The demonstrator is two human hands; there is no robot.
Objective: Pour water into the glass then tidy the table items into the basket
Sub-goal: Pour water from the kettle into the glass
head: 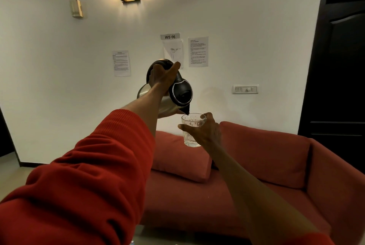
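My left hand tilts the steel kettle above the clear glass in my right hand; the red sofa lies behind.

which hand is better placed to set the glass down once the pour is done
Probably the right. The right hand already grips the glass under the spout, while the left hand is occupied holding the tilted kettle by its handle.
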